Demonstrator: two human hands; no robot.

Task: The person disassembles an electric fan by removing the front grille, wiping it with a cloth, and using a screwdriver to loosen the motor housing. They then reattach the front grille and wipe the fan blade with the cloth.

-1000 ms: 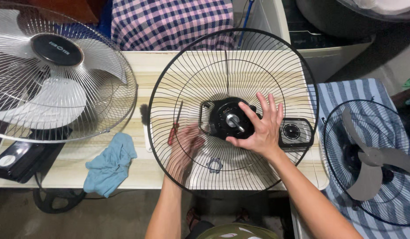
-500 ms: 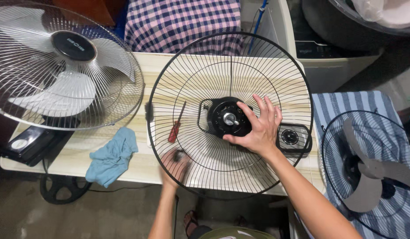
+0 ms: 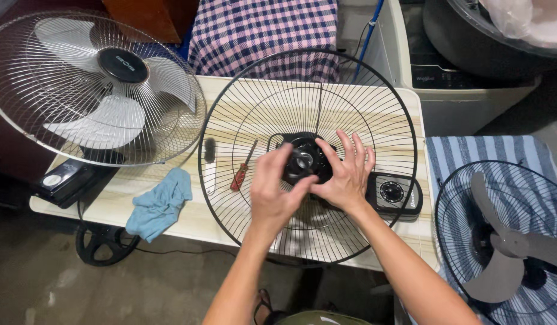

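hands, left hand [image 3: 273, 195] and right hand [image 3: 344, 174], cupped on black motor hub [image 3: 303, 157] inside wire guard [image 3: 374, 108]; pale wooden table [image 3: 194, 213], grey floor [image 3: 43, 283].

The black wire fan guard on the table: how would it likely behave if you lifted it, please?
The black wire guard looks light for its size, being thin open wire. It probably flexes slightly. Overhanging the table edge, it could tip if pushed.

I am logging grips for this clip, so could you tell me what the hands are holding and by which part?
Both the left hand and the right hand grip the black hub at the centre of the black wire fan guard, one on either side.
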